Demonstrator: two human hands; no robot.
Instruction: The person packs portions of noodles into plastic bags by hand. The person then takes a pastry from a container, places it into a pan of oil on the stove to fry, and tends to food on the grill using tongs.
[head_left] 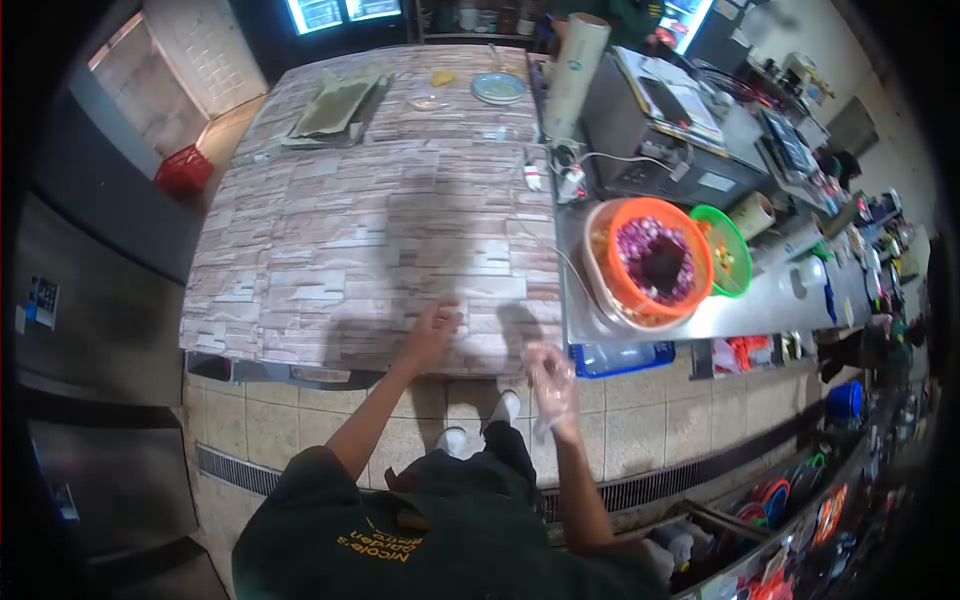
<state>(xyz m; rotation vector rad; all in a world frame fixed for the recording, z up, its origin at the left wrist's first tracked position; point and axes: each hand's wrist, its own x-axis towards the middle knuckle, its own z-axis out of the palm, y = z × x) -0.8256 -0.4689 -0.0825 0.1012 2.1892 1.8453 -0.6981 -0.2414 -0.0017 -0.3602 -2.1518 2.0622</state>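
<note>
My left hand (433, 332) is bare and hovers over the near edge of the table, fingers loosely bent and apart, with nothing in it. A loose clear plastic glove (556, 405) covers my right hand (551, 375), which is off the table's near right corner. Its fingers are partly blurred by the plastic, but look loosely spread and hold nothing that I can see. Beneath both hands lies the table (330, 240) with its stone-patterned cover. To the right, an orange colander (706, 255) of chopped purple onion sits on a pale tub (600, 290).
A green basket (742, 262) with cut pieces stands behind the colander on the steel counter (735, 318). A blue crate (625, 358) is underneath. Farther back are a tray (335, 108), a plate (498, 88), and an upright film roll (578, 80). A cable (625, 157) crosses the counter edge.
</note>
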